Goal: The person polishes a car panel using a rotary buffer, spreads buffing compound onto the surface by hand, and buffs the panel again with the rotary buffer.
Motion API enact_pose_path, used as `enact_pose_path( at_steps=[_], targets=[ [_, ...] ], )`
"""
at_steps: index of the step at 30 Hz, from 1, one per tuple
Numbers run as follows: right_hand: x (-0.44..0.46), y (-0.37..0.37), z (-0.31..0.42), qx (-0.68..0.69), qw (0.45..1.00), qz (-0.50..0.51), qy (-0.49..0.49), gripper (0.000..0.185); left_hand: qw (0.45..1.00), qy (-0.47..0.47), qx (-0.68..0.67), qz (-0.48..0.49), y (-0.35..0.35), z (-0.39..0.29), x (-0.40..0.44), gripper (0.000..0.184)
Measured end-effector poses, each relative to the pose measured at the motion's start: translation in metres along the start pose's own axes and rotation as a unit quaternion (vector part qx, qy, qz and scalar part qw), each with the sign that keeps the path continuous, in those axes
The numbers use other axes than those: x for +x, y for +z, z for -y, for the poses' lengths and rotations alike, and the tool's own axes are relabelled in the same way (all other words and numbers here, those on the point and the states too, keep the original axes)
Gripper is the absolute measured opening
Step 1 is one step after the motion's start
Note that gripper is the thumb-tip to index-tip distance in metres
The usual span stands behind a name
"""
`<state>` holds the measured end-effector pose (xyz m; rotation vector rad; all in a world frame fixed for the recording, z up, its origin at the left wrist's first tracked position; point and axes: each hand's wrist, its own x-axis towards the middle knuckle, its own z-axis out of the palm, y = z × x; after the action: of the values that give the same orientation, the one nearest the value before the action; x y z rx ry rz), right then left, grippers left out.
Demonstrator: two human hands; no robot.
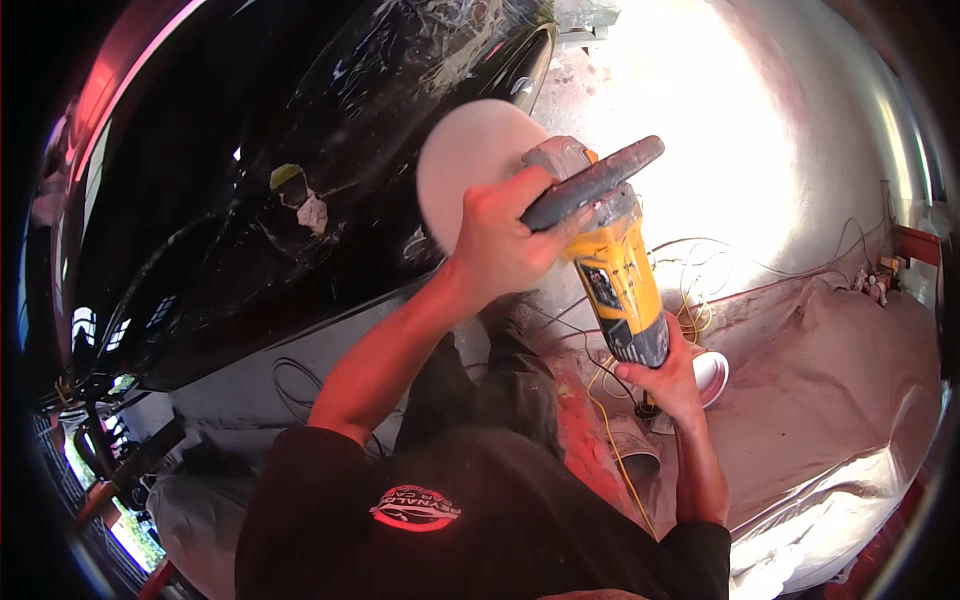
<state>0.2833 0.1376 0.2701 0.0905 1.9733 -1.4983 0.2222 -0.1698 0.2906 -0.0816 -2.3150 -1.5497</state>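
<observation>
A yellow and black polisher [618,265] is held in both hands, its large white round pad [475,165] at the upper left beside a glossy black car panel [215,260]. Whether the pad touches the panel cannot be told. My left hand [510,235] is closed around one end of the black front handle [630,165], close to the pad. Lower down, my right hand [665,375] wraps the rear grip of the tool. Whitish smears and dust mark the panel, and a small hole with a yellow-green edge [287,178] shows in it.
A yellow cord [620,465] runs along the floor by my legs. Thin dark cables [295,380] lie at the left, below the panel. On the right, a plastic-covered object [810,400] stands near a white round container [710,378]. Bright light glares off the floor [690,120].
</observation>
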Motion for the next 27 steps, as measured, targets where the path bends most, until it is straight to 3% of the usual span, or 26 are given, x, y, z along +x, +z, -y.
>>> enact_pose_path(
  at_steps=[3,6,12,20,27],
  targets=[
    [0.033,-0.005,-0.009,-0.015,0.999,-0.026,-0.021,0.086,1.0,0.0,-0.008,0.01,0.023,0.012,0.043,0.018],
    [0.069,-0.008,-0.009,0.073,0.997,-0.027,0.005,0.08,0.999,0.052,0.006,-0.003,0.045,0.04,0.08,0.019],
    [0.106,-0.012,-0.008,0.057,0.998,-0.035,0.006,0.069,0.999,0.036,0.03,0.013,0.058,0.062,0.116,0.021],
    [0.039,0.008,-0.047,0.048,0.999,0.016,-0.018,0.096,0.995,-0.003,0.091,0.036,0.015,-0.009,0.029,0.021],
    [-0.004,0.022,-0.062,0.069,0.996,0.057,-0.018,0.101,0.991,-0.017,0.107,0.072,-0.019,-0.035,-0.04,0.02]
  ],
)
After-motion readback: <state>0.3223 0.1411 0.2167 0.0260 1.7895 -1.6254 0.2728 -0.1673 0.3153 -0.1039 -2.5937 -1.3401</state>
